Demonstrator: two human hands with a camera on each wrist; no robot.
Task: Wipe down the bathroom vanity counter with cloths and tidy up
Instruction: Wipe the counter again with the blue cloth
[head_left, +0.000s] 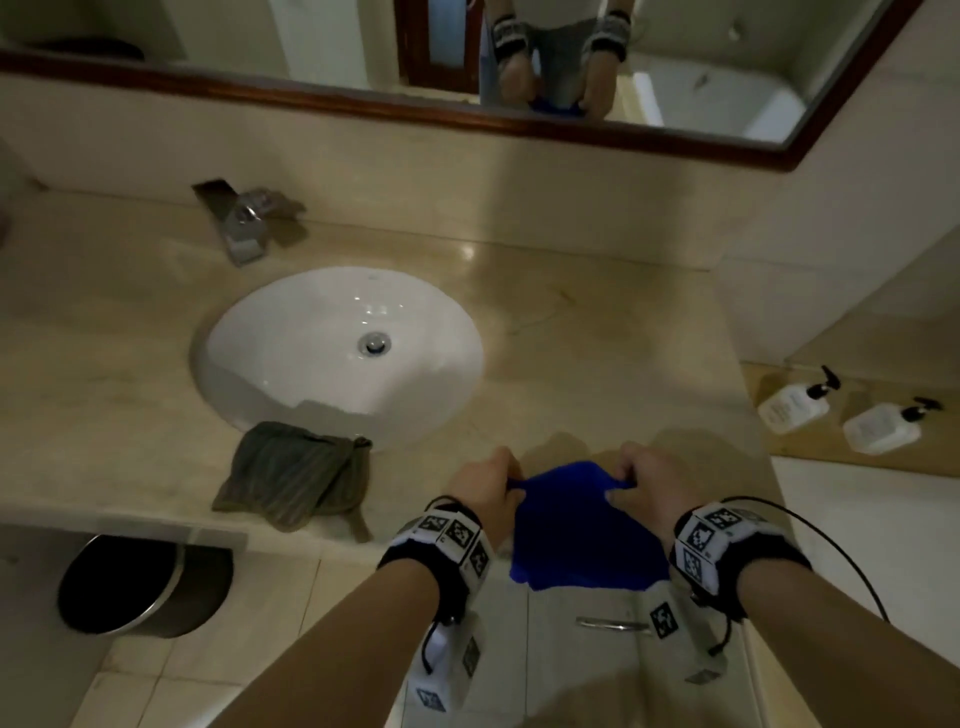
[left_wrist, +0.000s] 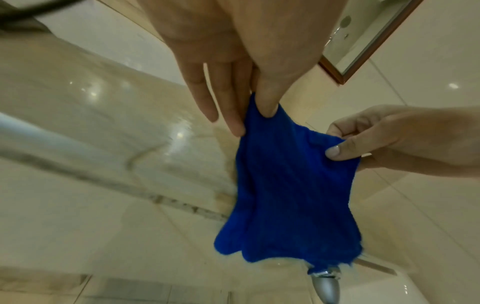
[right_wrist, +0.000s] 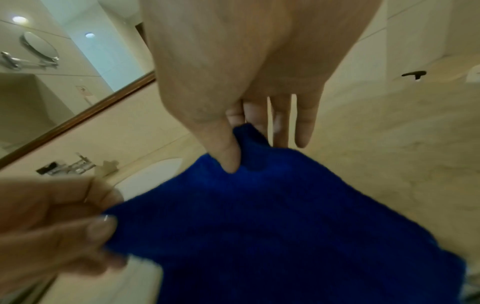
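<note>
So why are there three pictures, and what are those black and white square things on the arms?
No robot here: these are a person's two bare arms. The checkered bands on the wrists carry small cameras. The big picture comes from a camera on the person's head, looking down at a beige marble vanity counter with a white oval sink. The other two pictures come from the wrist cameras, looking along each hand.

The left hand and the right hand each pinch a top corner of a bright blue fluffy cloth, so it hangs down in front of the counter's edge. A crumpled grey-green striped cloth lies on the counter beside the sink. Two white pump bottles stand on a lower ledge at the right.
</note>
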